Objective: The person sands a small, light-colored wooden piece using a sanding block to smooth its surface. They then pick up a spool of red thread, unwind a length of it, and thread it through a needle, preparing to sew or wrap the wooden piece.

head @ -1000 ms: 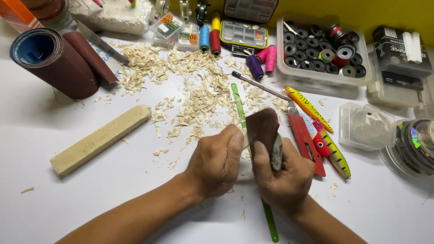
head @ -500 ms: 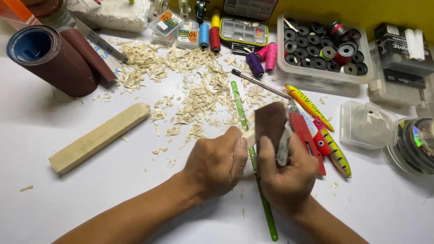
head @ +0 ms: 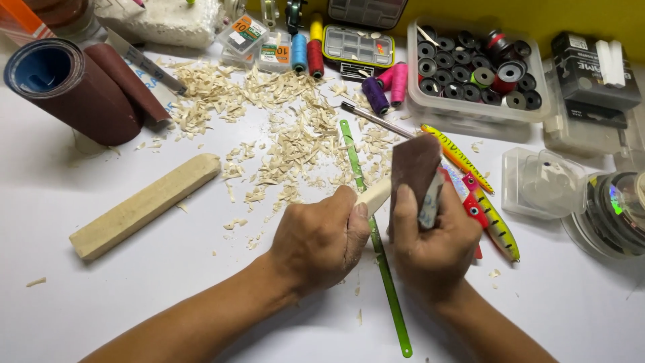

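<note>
We've slid the sandpaper piece [head: 413,171] farther up the pale wooden blank [head: 373,195], our right hand [head: 437,238] tilting it more upright.

The left hand [head: 319,242] hides most of the pale wooden piece [head: 373,196].

Beside the green saw blade [head: 376,255] we see a dark brown sandpaper sheet [head: 413,168] and a pale cream wooden piece [head: 373,196]. Left of the blade lie a tan wood block [head: 144,205] and a maroon sandpaper roll [head: 70,91], blue inside. Right of the blade lies a yellow, black-spotted lure [head: 460,156].
</note>
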